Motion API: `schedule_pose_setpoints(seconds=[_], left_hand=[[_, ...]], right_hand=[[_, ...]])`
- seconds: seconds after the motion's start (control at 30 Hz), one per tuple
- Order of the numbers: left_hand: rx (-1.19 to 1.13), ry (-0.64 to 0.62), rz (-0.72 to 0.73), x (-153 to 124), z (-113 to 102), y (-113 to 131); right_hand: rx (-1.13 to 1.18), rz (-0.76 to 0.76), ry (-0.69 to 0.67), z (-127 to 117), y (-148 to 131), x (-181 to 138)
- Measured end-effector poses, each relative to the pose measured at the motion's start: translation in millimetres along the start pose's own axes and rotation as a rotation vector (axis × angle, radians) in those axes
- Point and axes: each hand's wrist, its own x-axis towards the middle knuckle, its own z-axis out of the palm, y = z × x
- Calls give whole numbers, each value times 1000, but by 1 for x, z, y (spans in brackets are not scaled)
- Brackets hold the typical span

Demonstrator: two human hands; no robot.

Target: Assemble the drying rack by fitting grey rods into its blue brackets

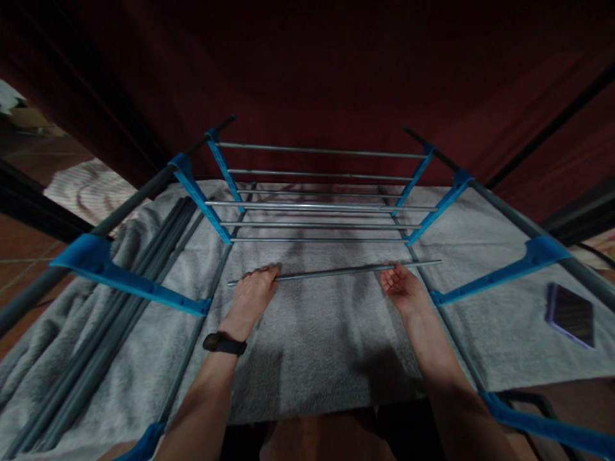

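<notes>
A thin grey metal rod [331, 273] runs crosswise in front of me, between the two sides of a rack frame. My left hand [256, 286], palm down, is wrapped round the rod near its left end. Near the other end, my right hand [400, 285] is turned palm up with its fingers curled at the rod. Blue plastic brackets [154, 289] stand on the left side of the frame, with a matching blue bracket [500, 276] on the right. Farther back, several metal crossbars [321, 207] join two pairs of blue brackets.
Spare grey tubes [110, 339] lie in a bundle at the left on a grey blanket [327, 358]. A phone [571, 315] rests on the blanket at the right. Behind the rack hangs a dark red cloth [317, 77]. Thicker side poles [509, 211] flank the work area.
</notes>
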Motion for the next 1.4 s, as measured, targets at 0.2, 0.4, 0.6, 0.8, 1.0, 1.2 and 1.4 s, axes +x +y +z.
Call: schedule_pose_setpoints(seconds=[0.2,0.4,0.6,0.8,1.0,1.2,1.4], left_hand=[[-12,-17,-10,0,-1,1],[-3,-5,5,-1,0,1],[12,4,11,1,3,-1],[-6,33,19,2,7,-3],[-40,24,32,3,5,1],[-61,-36,43,4,-2,13],[-60,-44,85,6,2,22]], right_hand=[[7,-2,-27,-1,0,1],[9,5,-6,2,-1,-2],[10,19,0,3,-2,-4],[1,6,-9,2,-1,-2],[-1,8,-16,3,0,-4],[1,51,6,11,2,-14],[-56,92,-79,11,5,-17]])
